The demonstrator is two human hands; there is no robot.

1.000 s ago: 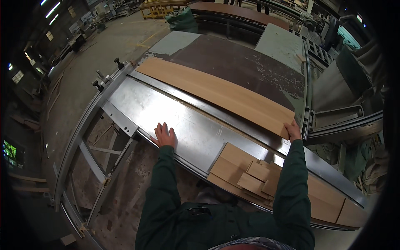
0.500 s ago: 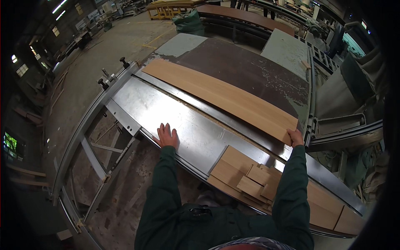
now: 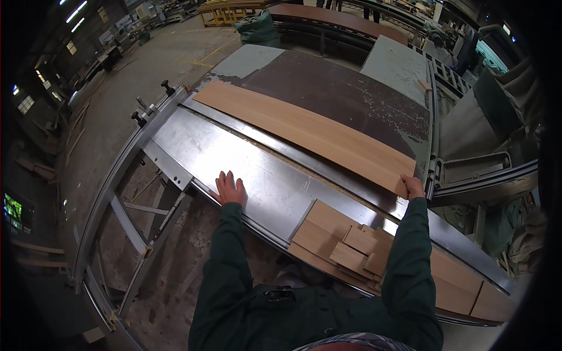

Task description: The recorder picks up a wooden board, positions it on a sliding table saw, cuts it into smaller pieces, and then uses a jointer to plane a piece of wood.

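A long light-brown wooden board (image 3: pixel 304 134) lies slantwise across the saw table, from far left to near right. At its near right end, my right hand (image 3: pixel 413 186) grips the corner with the fingers curled over the edge. My left hand (image 3: pixel 230 189) rests flat with spread fingers on the shiny metal sliding table (image 3: pixel 257 181), close to its near edge, holding nothing. Between my forearms and partly behind the right one, several small wooden offcuts (image 3: pixel 351 257) lie on wider wooden boards (image 3: pixel 319 231) on the metal table.
A metal crosscut fence (image 3: pixel 126 149) with black knobs runs along the left side over an open frame. Beyond the board is a worn dark tabletop (image 3: pixel 333 88). A green sack (image 3: pixel 259 28) stands behind it. A rail (image 3: pixel 486 184) juts out at the right.
The whole scene has shifted slightly left and up in the view. Both hands keep their places, the right on the board's corner and the left flat on the metal.
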